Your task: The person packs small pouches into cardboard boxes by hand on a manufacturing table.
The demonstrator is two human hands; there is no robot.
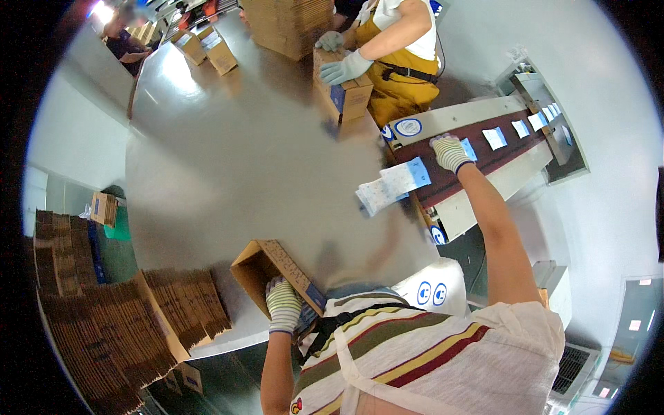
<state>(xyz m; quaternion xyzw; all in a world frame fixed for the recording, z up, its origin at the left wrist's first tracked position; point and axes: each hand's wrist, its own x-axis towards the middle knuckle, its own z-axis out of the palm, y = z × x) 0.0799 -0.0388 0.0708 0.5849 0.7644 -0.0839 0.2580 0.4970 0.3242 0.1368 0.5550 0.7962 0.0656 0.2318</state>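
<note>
Left hand (pixel 283 304) is sunk in an open cardboard box (pixel 287 264) at seven o'clock, fingertips hidden. By the curled right hand (pixel 451 152), a packet (pixel 469 149) on the belt (pixel 437 189) at two o'clock is partly covered; neither grip can be told. A shiny grey table (pixel 228 159) is seen centrally, a pale wall (pixel 609 200) cropped at three o'clock.

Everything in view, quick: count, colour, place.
Table: one, grey, centre.
Open carton: one, brown, near table edge.
Conveyor: one, white with dark red belt, right.
Packets: several, white and blue, on conveyor and at its end.
Co-worker: one, white and mustard, top.
Co-worker's carton: one, brown, under their hands.
Small cartons: two, brown, table's upper left.
Cardboard stacks: several, brown, top, lower left.
Distant person: one, dark clothing, upper left.
Left hand: one, striped glove, at open carton.
Right hand: one, striped glove, at a packet.
</note>
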